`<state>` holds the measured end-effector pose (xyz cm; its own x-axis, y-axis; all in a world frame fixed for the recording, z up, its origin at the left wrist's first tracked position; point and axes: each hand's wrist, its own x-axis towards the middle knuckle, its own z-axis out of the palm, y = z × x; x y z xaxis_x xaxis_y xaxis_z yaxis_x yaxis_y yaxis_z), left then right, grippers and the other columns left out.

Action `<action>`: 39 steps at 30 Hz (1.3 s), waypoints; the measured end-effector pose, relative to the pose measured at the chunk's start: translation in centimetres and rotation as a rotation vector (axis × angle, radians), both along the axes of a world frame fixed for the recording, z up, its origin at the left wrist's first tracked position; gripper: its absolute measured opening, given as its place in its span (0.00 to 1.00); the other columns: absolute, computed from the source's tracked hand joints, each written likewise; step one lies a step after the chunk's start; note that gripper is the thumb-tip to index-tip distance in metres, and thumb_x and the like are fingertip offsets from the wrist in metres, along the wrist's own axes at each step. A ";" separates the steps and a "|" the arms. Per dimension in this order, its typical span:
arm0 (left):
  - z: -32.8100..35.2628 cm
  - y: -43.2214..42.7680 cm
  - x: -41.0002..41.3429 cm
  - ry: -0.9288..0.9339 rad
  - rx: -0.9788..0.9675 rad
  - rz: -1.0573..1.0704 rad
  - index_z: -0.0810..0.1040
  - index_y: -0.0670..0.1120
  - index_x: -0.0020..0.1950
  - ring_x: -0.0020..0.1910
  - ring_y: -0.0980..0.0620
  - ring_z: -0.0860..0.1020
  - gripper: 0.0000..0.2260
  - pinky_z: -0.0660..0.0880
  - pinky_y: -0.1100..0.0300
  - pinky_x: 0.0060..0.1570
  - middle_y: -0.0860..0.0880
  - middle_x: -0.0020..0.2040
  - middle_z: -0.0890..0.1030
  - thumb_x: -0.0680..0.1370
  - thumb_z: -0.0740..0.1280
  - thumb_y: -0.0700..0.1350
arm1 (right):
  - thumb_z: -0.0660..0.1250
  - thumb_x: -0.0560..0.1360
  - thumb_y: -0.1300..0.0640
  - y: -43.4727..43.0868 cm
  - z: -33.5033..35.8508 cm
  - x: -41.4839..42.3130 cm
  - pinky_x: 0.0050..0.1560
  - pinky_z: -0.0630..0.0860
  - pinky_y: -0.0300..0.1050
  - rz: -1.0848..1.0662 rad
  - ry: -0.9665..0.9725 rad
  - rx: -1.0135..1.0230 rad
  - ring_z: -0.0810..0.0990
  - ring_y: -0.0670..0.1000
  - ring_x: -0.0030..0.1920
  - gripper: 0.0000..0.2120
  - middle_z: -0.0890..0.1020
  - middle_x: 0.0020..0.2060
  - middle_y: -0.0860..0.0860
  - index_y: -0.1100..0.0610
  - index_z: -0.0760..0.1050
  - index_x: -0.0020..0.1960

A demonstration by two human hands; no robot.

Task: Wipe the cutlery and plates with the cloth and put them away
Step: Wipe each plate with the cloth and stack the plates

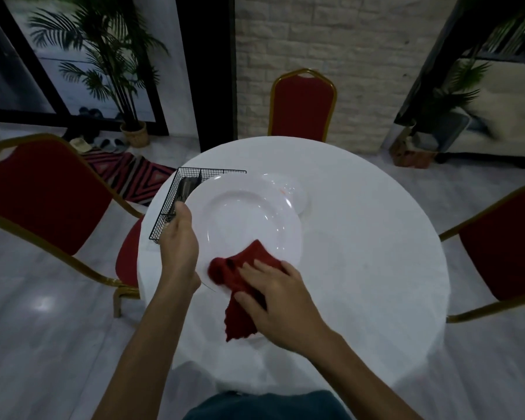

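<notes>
Plate (249,219) gripped at its left rim by left hand (179,250); right hand (281,301), fingers spread, presses red cloth (249,256) on its near rim.

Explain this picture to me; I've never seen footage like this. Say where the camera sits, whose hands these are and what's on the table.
There is no machine here: one camera worn on a person's head looks down at their own two hands. The left hand grips the rim of a white plate, held tilted over the round white table. The right hand presses a red cloth against it, wiping. On the table lie a second plate and a black wire basket with cutlery.
</notes>
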<state>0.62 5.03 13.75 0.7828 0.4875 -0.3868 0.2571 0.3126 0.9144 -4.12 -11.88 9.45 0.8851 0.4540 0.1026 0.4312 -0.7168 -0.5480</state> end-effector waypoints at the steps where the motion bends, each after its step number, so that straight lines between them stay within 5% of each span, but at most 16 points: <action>1: 0.1 -0.1 -0.1 0.003 -0.020 -0.012 0.76 0.52 0.71 0.64 0.45 0.79 0.25 0.76 0.43 0.64 0.49 0.65 0.80 0.82 0.57 0.65 | 0.63 0.82 0.46 0.2 0.0 -0.3 0.76 0.50 0.38 0.014 0.007 0.044 0.69 0.37 0.71 0.19 0.76 0.69 0.39 0.46 0.74 0.72; 3: 0.1 -0.2 0.0 0.006 -0.048 -0.035 0.75 0.51 0.72 0.62 0.45 0.80 0.26 0.77 0.44 0.62 0.49 0.64 0.80 0.82 0.56 0.65 | 0.66 0.81 0.47 -0.2 -0.3 -0.3 0.76 0.49 0.36 0.027 0.009 0.110 0.66 0.33 0.72 0.20 0.75 0.70 0.37 0.43 0.74 0.73; 7: 0.1 -0.3 0.4 0.020 -0.084 -0.072 0.75 0.54 0.70 0.64 0.45 0.78 0.26 0.76 0.42 0.63 0.50 0.66 0.79 0.79 0.59 0.68 | 0.65 0.79 0.44 -3.0 -1.7 1.2 0.75 0.58 0.43 -0.036 -0.104 0.064 0.69 0.41 0.72 0.18 0.79 0.67 0.38 0.43 0.78 0.68; 12: 0.5 -0.7 0.6 -0.010 -0.075 -0.157 0.76 0.58 0.61 0.51 0.53 0.81 0.13 0.80 0.55 0.45 0.56 0.52 0.82 0.83 0.57 0.62 | 0.61 0.80 0.47 -6.1 -1.6 4.2 0.74 0.64 0.58 -0.213 -0.266 -0.045 0.65 0.51 0.77 0.18 0.78 0.70 0.45 0.48 0.81 0.66; 18: -0.2 -1.9 0.3 0.017 -0.065 -0.327 0.78 0.56 0.67 0.57 0.49 0.83 0.22 0.81 0.48 0.54 0.53 0.59 0.84 0.81 0.57 0.66 | 0.66 0.82 0.56 -7.3 1.5 8.1 0.76 0.61 0.61 -0.370 -0.318 -0.010 0.62 0.57 0.79 0.16 0.74 0.74 0.48 0.50 0.78 0.69; 20: -0.2 -1.8 0.2 0.045 -0.014 -0.391 0.77 0.57 0.69 0.62 0.49 0.81 0.25 0.78 0.44 0.61 0.54 0.63 0.83 0.79 0.58 0.69 | 0.65 0.83 0.56 -7.1 3.4 9.0 0.72 0.68 0.56 -0.382 -0.292 0.103 0.71 0.55 0.74 0.14 0.80 0.67 0.48 0.51 0.77 0.68; 22: 0.1 -1.9 0.3 0.053 0.053 -0.441 0.76 0.59 0.71 0.68 0.49 0.77 0.29 0.73 0.42 0.68 0.55 0.67 0.79 0.76 0.58 0.73 | 0.63 0.83 0.54 -6.4 5.4 9.2 0.57 0.76 0.47 -0.415 -0.199 0.268 0.81 0.49 0.57 0.10 0.83 0.53 0.44 0.49 0.75 0.64; 25: 1.2 -2.4 0.6 0.023 0.146 -0.480 0.72 0.57 0.75 0.73 0.53 0.69 0.28 0.63 0.46 0.75 0.58 0.73 0.73 0.79 0.55 0.69 | 0.62 0.84 0.52 -4.7 7.5 9.0 0.45 0.75 0.42 -0.384 -0.181 0.394 0.80 0.42 0.47 0.05 0.81 0.48 0.43 0.46 0.72 0.59; 28: 2.1 -2.9 0.8 -0.011 0.197 -0.536 0.73 0.55 0.74 0.70 0.60 0.67 0.25 0.60 0.56 0.72 0.62 0.67 0.72 0.82 0.54 0.65 | 0.64 0.83 0.51 -3.0 8.0 8.9 0.59 0.73 0.48 -0.216 -0.181 0.294 0.77 0.49 0.59 0.11 0.79 0.58 0.48 0.51 0.72 0.64; 30: 2.4 -2.9 0.9 -0.029 0.225 -0.596 0.77 0.55 0.69 0.69 0.57 0.73 0.23 0.65 0.54 0.74 0.57 0.66 0.78 0.82 0.55 0.65 | 0.66 0.81 0.48 -2.5 7.5 8.8 0.75 0.61 0.56 -0.062 -0.123 0.021 0.66 0.52 0.74 0.23 0.73 0.71 0.49 0.50 0.66 0.74; 32: 2.8 -2.4 0.8 -0.003 0.263 -0.663 0.78 0.56 0.67 0.67 0.56 0.75 0.24 0.67 0.53 0.73 0.56 0.64 0.80 0.81 0.55 0.66 | 0.69 0.78 0.46 -3.0 7.2 8.8 0.77 0.57 0.55 0.035 -0.141 -0.177 0.60 0.51 0.78 0.32 0.66 0.76 0.47 0.47 0.59 0.78; 35: 2.8 -1.5 0.8 0.008 0.313 -0.770 0.83 0.58 0.59 0.59 0.64 0.79 0.20 0.69 0.55 0.70 0.63 0.55 0.84 0.80 0.56 0.66 | 0.71 0.76 0.43 -4.5 7.3 9.3 0.56 0.72 0.50 0.044 -0.146 -0.208 0.75 0.53 0.58 0.24 0.77 0.58 0.46 0.49 0.68 0.66; 39: 3.1 -1.6 0.6 -0.001 0.328 -0.871 0.84 0.54 0.59 0.59 0.59 0.81 0.21 0.71 0.54 0.69 0.57 0.55 0.86 0.82 0.57 0.63 | 0.73 0.74 0.39 -4.2 7.8 9.4 0.37 0.64 0.44 0.083 -0.134 -0.187 0.70 0.47 0.38 0.21 0.70 0.37 0.42 0.50 0.64 0.47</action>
